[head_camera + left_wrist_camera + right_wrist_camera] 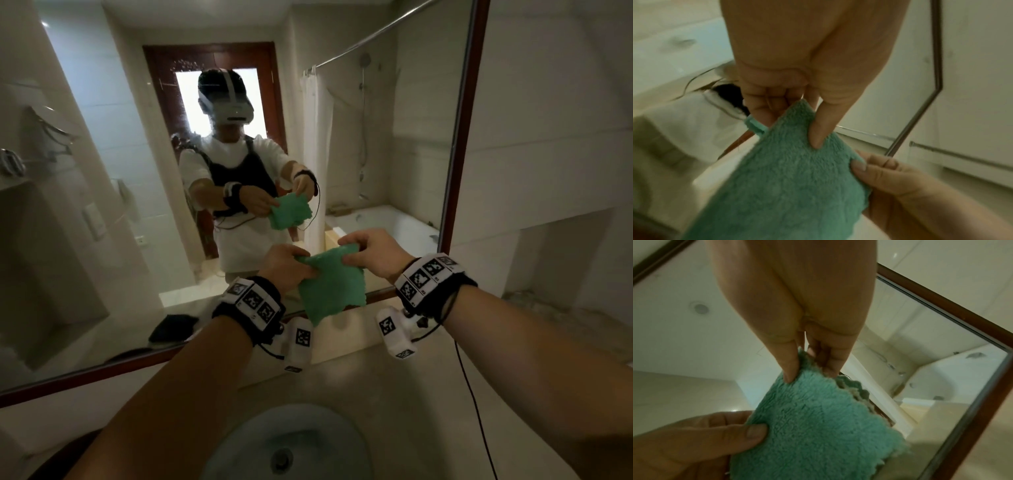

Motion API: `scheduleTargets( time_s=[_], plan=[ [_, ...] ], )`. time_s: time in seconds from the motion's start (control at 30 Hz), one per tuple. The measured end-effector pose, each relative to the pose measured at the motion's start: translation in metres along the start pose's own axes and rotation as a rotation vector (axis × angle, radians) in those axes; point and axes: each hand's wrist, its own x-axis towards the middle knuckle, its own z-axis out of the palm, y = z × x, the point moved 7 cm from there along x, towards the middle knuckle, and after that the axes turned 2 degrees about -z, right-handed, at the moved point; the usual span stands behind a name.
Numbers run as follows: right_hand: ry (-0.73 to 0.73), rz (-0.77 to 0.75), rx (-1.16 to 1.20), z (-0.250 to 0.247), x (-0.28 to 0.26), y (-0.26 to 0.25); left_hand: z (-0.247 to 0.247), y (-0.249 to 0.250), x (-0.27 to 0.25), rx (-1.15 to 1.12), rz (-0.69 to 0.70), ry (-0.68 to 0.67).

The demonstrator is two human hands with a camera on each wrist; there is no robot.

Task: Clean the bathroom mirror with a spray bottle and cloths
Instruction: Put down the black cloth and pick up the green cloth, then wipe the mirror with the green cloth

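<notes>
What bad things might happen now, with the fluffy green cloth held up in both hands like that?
1. The green cloth is only pinched at its top edge by the left hand and right hand; it might slip and drop into the sink below.
2. The wire hanging from the right wrist could snag while wiping the mirror.

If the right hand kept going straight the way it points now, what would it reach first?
Probably the mirror. The right hand, pinching the green cloth together with the left hand, points at the glass near its lower right corner; nothing else shows between, though depth is unclear.
</notes>
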Motion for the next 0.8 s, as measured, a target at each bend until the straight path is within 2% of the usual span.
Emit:
scheduleTargets(
  time_s=[0.1, 0.2, 0.37, 0.47, 0.63, 0.7, 0.8],
  plan=[
    [-0.012, -0.064, -0.131, -0.019, 0.013, 0.002, 0.013, 0.019, 0.011, 0.119, 0.092, 0.057],
    [0.009, -0.085, -0.19, -0.045, 0.03, 0.011, 0.027, 0.033, 0.026, -0.013, 0.073, 0.054],
    [-0.03, 0.02, 0.194, -0.084, 0.062, 0.035, 0.06, 0.066, 0.054, -0.332, 0.002, -0.043],
    [0.02, -0.046, 0.224, -0.11, 0.08, 0.042, 0.078, 0.091, 0.073, -0.346, 0.036, 0.006],
    [-0.054, -0.089, 0.328, -0.142, 0.112, 0.069, 0.11, 0.123, 0.108, -0.419, 0.072, 0.064],
    [-0.016, -0.121, 0.279, -0.161, 0.125, 0.076, 0.121, 0.135, 0.123, -0.41, 0.077, 0.097],
    [0.148, -0.216, 0.077, -0.197, 0.14, 0.078, 0.134, 0.154, 0.141, -0.385, 0.109, 0.151]
  ],
)
